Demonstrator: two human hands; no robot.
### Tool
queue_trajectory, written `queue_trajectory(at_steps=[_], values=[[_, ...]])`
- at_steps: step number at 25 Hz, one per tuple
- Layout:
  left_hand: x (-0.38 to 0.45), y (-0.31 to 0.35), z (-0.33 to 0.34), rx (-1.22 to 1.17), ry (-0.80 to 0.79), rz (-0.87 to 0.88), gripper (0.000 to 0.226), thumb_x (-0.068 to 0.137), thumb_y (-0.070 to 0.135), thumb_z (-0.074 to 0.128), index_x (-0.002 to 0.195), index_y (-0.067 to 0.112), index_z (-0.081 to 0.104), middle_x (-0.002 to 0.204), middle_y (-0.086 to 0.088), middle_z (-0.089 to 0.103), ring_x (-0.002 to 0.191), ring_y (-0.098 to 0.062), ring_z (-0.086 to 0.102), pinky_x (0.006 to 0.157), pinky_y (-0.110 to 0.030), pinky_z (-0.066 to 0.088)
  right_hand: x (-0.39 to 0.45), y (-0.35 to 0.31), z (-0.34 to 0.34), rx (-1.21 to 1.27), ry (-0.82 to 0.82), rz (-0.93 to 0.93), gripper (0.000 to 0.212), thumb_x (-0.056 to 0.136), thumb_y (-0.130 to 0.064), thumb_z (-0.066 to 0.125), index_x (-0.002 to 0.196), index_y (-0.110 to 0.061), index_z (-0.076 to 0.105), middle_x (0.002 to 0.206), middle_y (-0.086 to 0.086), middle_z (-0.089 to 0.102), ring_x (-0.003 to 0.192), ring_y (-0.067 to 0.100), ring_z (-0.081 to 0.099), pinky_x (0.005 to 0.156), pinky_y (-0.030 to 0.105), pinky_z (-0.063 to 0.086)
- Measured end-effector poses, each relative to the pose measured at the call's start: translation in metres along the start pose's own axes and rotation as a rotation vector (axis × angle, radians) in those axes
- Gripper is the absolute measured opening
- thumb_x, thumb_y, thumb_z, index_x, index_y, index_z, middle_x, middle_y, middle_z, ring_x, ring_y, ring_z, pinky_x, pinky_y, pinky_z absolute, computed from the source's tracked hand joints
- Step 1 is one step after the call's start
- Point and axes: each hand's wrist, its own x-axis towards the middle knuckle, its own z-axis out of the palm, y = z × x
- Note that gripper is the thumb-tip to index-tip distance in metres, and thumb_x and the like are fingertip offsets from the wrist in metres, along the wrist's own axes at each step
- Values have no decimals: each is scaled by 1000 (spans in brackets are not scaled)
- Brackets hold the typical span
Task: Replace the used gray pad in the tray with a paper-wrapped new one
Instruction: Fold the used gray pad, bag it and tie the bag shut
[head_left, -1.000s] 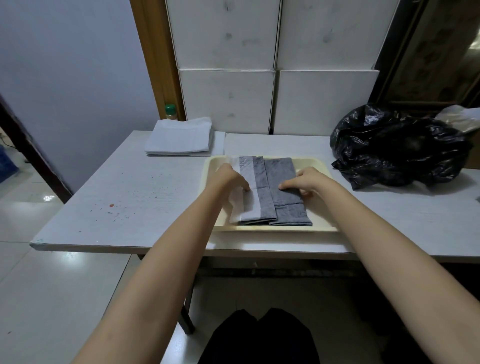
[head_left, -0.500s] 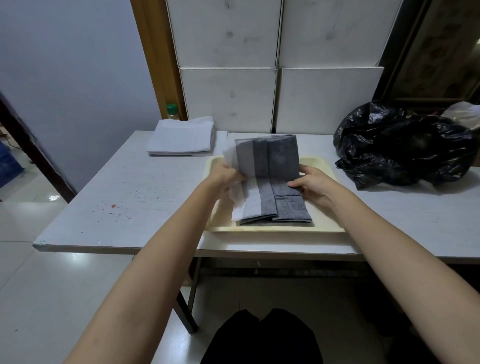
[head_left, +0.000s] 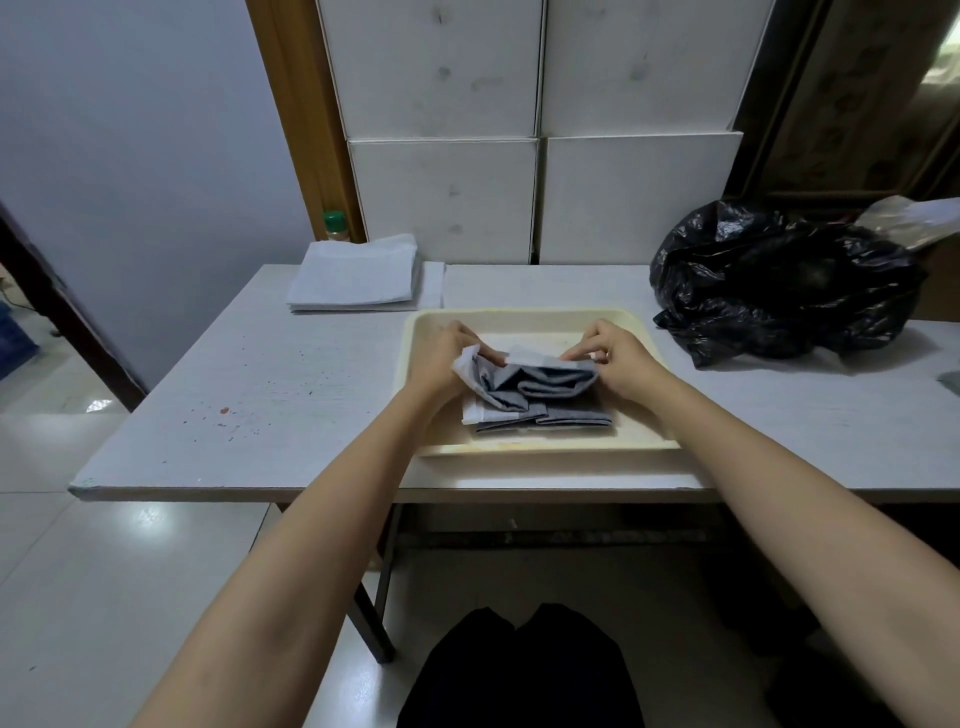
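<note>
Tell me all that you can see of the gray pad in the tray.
The gray pad looks like soft woven cloth with a white paper-like layer along its left and top edges. It is folded over on itself and crumpled, not flat. Its lower part lies on the floor of the cream tray, near the front; its upper part is raised. The left hand grips its left edge and the right hand pinches its upper right edge. Its underside is hidden.
</note>
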Motion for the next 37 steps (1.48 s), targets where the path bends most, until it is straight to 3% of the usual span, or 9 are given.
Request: queue_trajectory(at_steps=[6,11,14,16,19,22,26,30,37], values=[[-24,6,-9,243,-56,120,25,85,17,66,108,20,73,119,-12,54,114,-28,45,97,-29,34,-11,-18,-13,-109,-155,55,43,90,3,34,101,-14,72,100,5,53,96,27,53,86,29,45],[-45,22,-18,344,-220,152,50,83,11,67,131,17,56,145,-9,36,134,-26,35,108,-34,34,-21,-38,-18,-234,-291,67,33,88,-45,53,69,-18,56,67,-6,48,68,18,47,63,30,37],[-54,31,-22,869,-309,295,63,88,8,55,146,23,34,159,-8,10,147,-27,8,116,-38,19,-30,-32,-5,-521,-297,39,56,89,-52,50,128,-13,52,123,8,48,118,26,43,98,37,38],[-57,41,-20,1092,-293,353,55,94,9,44,146,22,34,158,-10,16,146,-27,14,114,-37,21,-38,-32,3,-516,-263,43,64,92,-50,45,142,-11,35,144,13,31,135,27,27,109,39,28],[-52,55,-11,949,-391,147,38,92,4,42,127,11,56,131,-13,55,109,-29,53,82,-33,41,-41,-31,3,-389,-264,83,64,94,-41,47,146,-8,27,152,14,19,141,29,17,114,39,20],[-48,70,-5,528,-351,-178,26,92,7,40,100,-3,62,116,-24,62,91,-35,56,70,-32,36,-47,-26,2,-291,-271,121,64,96,-35,46,148,-9,20,157,11,9,145,27,10,118,39,14],[-65,86,27,522,-15,-214,45,97,35,30,126,7,50,134,-19,47,123,-34,41,95,-40,36,-52,-28,-1,-339,-390,129,62,99,-30,39,151,-13,9,159,4,-6,147,22,-4,117,39,8],[-62,73,47,463,-291,-185,58,100,40,19,153,19,4,160,-14,-4,148,-32,-9,119,-50,-2,-44,-38,-2,-251,-289,83,53,94,-7,36,145,-11,27,160,4,-6,147,19,-8,119,38,4],[-56,46,25,472,-447,-13,64,99,45,24,152,21,-1,160,-10,-11,148,-23,-15,120,-44,-4,-36,-30,31,-589,-312,-65,58,101,-37,18,150,-9,4,160,5,-4,147,15,-7,120,31,-2]])
